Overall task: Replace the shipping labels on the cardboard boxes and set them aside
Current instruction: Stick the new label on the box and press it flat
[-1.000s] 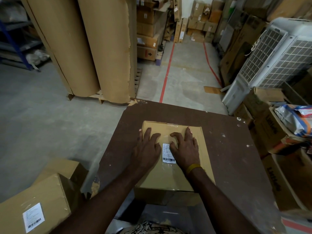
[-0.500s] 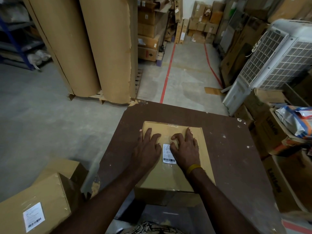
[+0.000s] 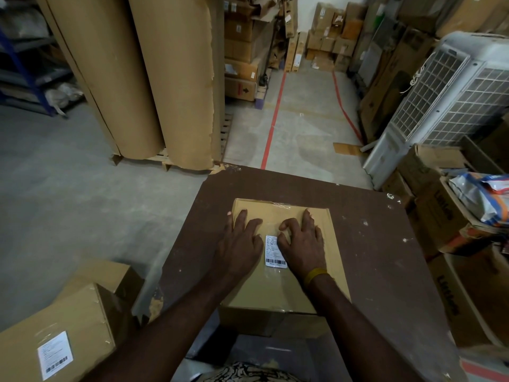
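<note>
**Label press-down underway, box not yet set aside**

Almost nothing has moved over the last second: both hands stay planted on the same box, and only the right index finger curls in a bit tighter beside the label.

Flat tan cardboard box [image 3: 286, 257] sits on the dark brown worn tabletop [image 3: 385, 257], its near edge overhanging the table's front. Small white barcode label [image 3: 275, 252] lies near the centre of the box top, under what looks like clear tape or film.

Left hand [image 3: 239, 249] rests flat, fingers spread, pressing the box top just left of the label. It holds nothing. Right hand [image 3: 301, 244] lies just right of the label, index finger hooked at the label's upper edge, other fingers extended on the cardboard. It looks like smoothing or picking at the edge, not a real grasp; which of the two cannot be told.

Progress, as a judgement: a second tan cardboard box [image 3: 63, 337] at lower left on the floor side carries its own white barcode label [image 3: 55, 354], so it is likely done and set aside. Whether the label on the table box is old or new is unclear. Left to do: finish this label, move this box off.
</note>
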A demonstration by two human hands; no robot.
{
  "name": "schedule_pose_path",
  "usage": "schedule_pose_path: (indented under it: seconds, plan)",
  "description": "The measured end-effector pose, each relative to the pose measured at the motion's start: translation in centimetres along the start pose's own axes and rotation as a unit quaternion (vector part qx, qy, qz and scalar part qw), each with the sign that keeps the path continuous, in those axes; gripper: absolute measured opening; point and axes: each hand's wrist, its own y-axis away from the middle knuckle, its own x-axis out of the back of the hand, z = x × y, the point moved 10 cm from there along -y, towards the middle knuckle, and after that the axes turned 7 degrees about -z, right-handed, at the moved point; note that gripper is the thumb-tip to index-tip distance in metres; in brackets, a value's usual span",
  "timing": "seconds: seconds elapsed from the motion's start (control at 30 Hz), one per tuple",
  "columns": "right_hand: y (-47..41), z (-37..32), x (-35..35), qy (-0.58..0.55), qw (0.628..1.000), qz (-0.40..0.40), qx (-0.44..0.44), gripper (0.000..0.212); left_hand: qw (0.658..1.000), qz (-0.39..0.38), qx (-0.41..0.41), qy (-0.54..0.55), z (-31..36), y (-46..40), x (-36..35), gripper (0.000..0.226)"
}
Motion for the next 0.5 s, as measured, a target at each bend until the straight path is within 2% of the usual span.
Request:
schedule_pose_path:
  seconds: [0.17, 0.3, 0.43, 0.5]
  plan:
    - [-0.03, -0.03, -0.11, 0.003, 1.0, -0.002, 0.004, 0.031, 1.0, -0.001, 0.002, 0.001, -0.04, -0.03, -0.06, 0.048]
    - [-0.17, 0.04, -0.09, 0.0, 1.0, 0.002, 0.002, 0.024, 1.0, -0.003, 0.001, 0.002, -0.04, -0.07, -0.15, 0.047]
    - [-0.1, 0.0, -0.2, 0.009, 1.0, -0.01, 0.003, 0.034, 1.0, -0.003, 0.001, 0.002, -0.18, -0.05, -0.28, 0.048]
    - [-0.04, -0.01, -0.03, 0.003, 1.0, -0.005, 0.0, 0.03, 1.0, 0.0, 0.004, 0.003, -0.24, -0.07, -0.24, 0.047]
